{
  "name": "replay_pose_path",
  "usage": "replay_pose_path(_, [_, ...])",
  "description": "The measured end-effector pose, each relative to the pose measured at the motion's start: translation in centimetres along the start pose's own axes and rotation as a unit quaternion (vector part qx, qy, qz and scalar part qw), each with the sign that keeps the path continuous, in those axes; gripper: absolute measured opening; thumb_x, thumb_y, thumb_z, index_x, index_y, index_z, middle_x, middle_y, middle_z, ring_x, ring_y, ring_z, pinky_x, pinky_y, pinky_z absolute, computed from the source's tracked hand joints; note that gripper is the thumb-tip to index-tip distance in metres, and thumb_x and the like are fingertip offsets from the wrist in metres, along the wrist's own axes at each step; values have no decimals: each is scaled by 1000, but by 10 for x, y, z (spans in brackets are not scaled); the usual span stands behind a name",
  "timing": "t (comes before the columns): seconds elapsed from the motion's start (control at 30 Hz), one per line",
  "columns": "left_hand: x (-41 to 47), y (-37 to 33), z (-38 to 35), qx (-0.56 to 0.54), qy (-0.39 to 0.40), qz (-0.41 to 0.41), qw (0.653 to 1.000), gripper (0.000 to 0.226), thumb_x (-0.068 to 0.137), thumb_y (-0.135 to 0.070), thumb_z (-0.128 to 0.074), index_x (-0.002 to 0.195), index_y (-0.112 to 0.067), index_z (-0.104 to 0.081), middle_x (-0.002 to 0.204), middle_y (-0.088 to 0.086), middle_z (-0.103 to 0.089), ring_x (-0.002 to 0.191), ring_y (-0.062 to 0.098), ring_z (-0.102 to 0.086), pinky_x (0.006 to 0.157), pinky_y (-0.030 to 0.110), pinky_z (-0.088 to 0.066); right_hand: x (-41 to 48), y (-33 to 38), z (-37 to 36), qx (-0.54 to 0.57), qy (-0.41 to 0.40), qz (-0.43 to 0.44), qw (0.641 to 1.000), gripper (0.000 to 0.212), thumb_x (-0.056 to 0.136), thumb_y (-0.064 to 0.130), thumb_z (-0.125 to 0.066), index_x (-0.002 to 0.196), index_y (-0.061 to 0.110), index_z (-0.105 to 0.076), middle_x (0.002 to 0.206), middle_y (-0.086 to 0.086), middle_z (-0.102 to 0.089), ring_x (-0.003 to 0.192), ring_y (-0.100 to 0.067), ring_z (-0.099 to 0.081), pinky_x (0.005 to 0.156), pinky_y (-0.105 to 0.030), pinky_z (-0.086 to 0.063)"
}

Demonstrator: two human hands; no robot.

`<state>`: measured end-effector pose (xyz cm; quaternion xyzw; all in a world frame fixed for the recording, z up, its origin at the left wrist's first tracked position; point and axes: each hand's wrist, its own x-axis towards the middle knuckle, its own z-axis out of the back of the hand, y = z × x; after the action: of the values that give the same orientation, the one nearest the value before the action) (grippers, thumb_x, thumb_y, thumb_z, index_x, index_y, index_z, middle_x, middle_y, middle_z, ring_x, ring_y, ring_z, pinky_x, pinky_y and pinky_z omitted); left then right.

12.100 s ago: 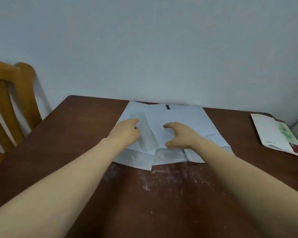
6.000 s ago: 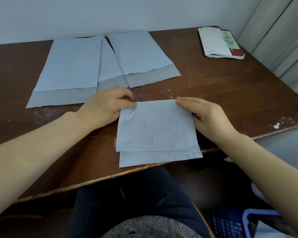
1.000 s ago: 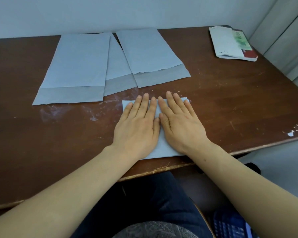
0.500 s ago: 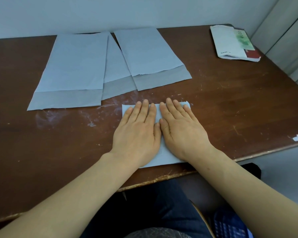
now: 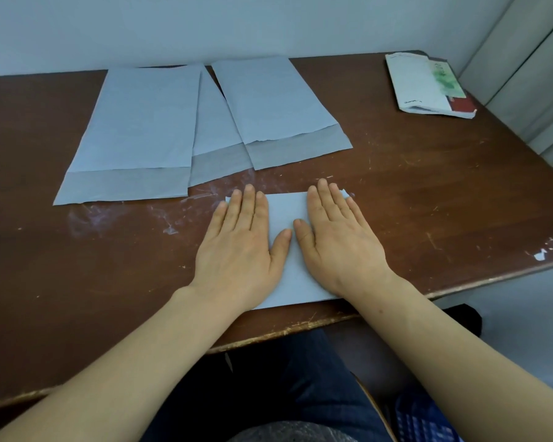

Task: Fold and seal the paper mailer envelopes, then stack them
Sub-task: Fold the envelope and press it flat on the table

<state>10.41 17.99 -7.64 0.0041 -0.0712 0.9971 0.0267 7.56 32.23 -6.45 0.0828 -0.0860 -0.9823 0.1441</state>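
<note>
A folded pale blue-grey mailer [image 5: 286, 209] lies near the table's front edge. My left hand [image 5: 241, 244] presses flat on its left half, fingers straight and together. My right hand [image 5: 340, 237] presses flat on its right half, covering the mailer's far right corner. A strip of the mailer shows between the two hands. Three unfolded mailers lie flat farther back with their darker flaps toward me: the left mailer [image 5: 141, 122], the middle mailer [image 5: 213, 135] partly under its neighbours, and the right mailer [image 5: 275, 103].
The brown wooden table [image 5: 428, 186] is scratched, with white marks around the mailers. A thick booklet [image 5: 428, 86] lies at the far right corner. The wall runs along the table's back edge, a curtain hangs at the right. My lap is under the front edge.
Both hands have slid apart along the folded mailer, left hand to the left and right hand to the right, baring a strip of paper between them.
</note>
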Motion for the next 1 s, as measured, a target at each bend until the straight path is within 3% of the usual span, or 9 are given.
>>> replay_pose_path(0.3, [-1, 0, -1, 22, -16, 7, 1000, 88, 78, -58, 15, 150, -9, -2, 159, 9, 0, 147, 20, 3, 112, 36, 16, 3, -3, 2, -27, 7, 0, 1000, 66, 98, 48, -14, 150, 11, 0, 160, -5, 2, 147, -15, 7, 116, -27, 6])
replay_pose_path(0.6, [-8, 17, 2, 23, 22, 12, 999, 93, 73, -64, 18, 149, -12, 6, 159, 6, 9, 146, 17, 8, 113, 33, 14, -5, -1, -5, -14, -22, -35, 999, 70, 95, 54, -7, 150, 14, 9, 159, -3, 13, 146, -15, 14, 117, -32, 9])
replay_pose_path(0.7, [-2, 16, 10, 71, 36, 17, 997, 82, 86, -61, 7, 150, -10, 2, 159, 7, 3, 146, 21, 8, 111, 41, 18, 1, -2, -6, -49, 0, -56, 997, 71, 94, 55, -4, 149, 12, 10, 159, -6, 14, 146, -18, 14, 115, -38, 15])
replay_pose_path(0.77, [-9, 6, 23, 83, -6, -4, 997, 67, 96, -49, -7, 150, -10, -1, 159, 7, 2, 146, 22, 8, 113, 43, 17, -8, 2, 4, -62, -26, -49, 997, 67, 96, 51, -4, 150, 13, 5, 159, -6, 11, 146, -18, 13, 113, -42, 19])
replay_pose_path(0.87, [-1, -11, 22, 27, -15, -32, 999, 57, 100, -37, -13, 150, -12, -2, 159, 4, 2, 146, 18, 4, 116, 39, 9, -7, 7, 7, -55, -34, -10, 998, 58, 100, 40, -10, 151, 15, 0, 160, -4, 7, 146, -17, 12, 113, -41, 18])
replay_pose_path(1.0, [-1, -12, 6, -15, 17, -41, 999, 56, 101, -37, -14, 150, -13, -2, 159, 4, 3, 146, 15, 3, 117, 32, 4, -10, 7, -2, -18, -16, 14, 1000, 55, 101, 37, -13, 151, 15, -2, 160, -4, 2, 147, -14, 6, 116, -35, 13])
